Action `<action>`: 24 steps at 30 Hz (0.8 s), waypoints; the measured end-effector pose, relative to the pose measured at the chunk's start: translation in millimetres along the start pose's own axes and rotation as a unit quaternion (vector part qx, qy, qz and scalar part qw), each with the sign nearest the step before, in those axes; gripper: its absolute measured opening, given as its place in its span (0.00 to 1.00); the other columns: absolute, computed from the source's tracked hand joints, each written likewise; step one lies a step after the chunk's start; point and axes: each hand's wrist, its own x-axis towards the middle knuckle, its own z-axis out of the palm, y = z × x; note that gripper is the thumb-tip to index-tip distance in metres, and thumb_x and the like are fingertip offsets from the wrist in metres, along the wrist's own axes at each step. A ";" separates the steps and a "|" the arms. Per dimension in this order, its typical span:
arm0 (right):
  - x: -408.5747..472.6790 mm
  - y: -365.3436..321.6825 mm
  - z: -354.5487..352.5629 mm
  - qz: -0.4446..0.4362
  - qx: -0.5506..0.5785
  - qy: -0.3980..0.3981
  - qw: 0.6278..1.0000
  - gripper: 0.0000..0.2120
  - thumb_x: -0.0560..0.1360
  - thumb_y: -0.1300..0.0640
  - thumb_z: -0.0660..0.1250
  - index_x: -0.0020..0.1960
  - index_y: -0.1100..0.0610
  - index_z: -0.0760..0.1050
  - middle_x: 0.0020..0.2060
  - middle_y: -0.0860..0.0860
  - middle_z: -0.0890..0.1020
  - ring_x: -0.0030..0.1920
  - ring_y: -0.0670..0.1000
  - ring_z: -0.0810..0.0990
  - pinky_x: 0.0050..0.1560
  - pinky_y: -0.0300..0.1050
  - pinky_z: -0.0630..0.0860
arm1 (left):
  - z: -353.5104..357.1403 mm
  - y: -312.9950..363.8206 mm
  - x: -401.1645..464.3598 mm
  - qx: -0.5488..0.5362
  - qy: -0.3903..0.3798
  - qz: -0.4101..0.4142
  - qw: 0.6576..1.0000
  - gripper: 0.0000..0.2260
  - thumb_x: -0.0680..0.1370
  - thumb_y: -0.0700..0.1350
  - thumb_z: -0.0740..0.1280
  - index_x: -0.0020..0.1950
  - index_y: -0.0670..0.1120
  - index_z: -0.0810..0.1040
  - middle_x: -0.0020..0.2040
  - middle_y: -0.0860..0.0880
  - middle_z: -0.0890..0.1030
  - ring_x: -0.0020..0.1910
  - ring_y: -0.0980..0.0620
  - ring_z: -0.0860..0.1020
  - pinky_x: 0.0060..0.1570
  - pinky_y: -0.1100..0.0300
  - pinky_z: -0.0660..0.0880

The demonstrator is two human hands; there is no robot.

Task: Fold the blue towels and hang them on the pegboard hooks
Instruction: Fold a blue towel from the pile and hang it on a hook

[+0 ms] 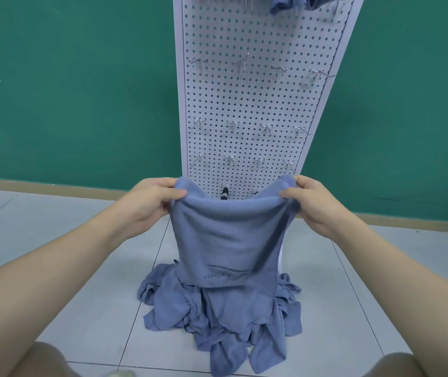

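Between the two hands hangs one blue towel (228, 240), held up before the pegboard (258, 104); the left hand (149, 201) pinches its upper left corner, thumb over the front and fingers curled behind, and the right hand (312, 205) grips the upper right corner the same way, so both are closed firmly on cloth. The top edge sags between them (it is not pulled taut), and the lower edge, with faint lettering, ends just over the pile (222, 314) of other blue towels crumpled on the floor (54, 254). Folding looks barely begun, judging by the flat single spread. The likely trouble: a slack top edge would let the fold go crooked; a loosened pinch would drop the corner onto the pile; the hem may snag a towel beneath. Rows of bare hooks (233, 125) stud the board; blue cloth (288, 4) already hangs at its top edge.
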 end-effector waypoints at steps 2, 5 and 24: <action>2.0 1.5 -1.5 -0.007 0.006 -0.017 1.000 0.11 0.78 0.69 0.66 0.54 0.56 0.81 0.48 0.56 0.84 0.48 0.56 0.80 0.52 0.54 0.74 | -1.6 -0.8 0.7 -0.003 -0.006 0.004 1.000 0.13 0.79 0.28 0.64 0.59 0.37 0.82 0.52 0.43 0.86 0.50 0.51 0.84 0.53 0.61 0.78; 3.6 4.5 -3.3 -0.021 0.011 -0.017 1.000 0.13 0.81 0.68 0.64 0.55 0.55 0.83 0.49 0.55 0.86 0.49 0.56 0.82 0.52 0.55 0.75 | -2.9 -2.6 2.2 0.014 0.000 0.015 1.000 0.14 0.78 0.26 0.65 0.59 0.37 0.83 0.51 0.45 0.87 0.50 0.53 0.84 0.52 0.64 0.79; 1.3 7.3 -6.1 0.008 0.069 -0.105 0.992 0.18 0.79 0.73 0.64 0.65 0.61 0.79 0.61 0.60 0.84 0.59 0.56 0.83 0.64 0.49 0.78 | -1.1 -4.1 8.3 -0.109 0.139 -0.063 0.982 0.16 0.86 0.53 0.63 0.63 0.41 0.78 0.58 0.46 0.85 0.57 0.47 0.84 0.60 0.50 0.80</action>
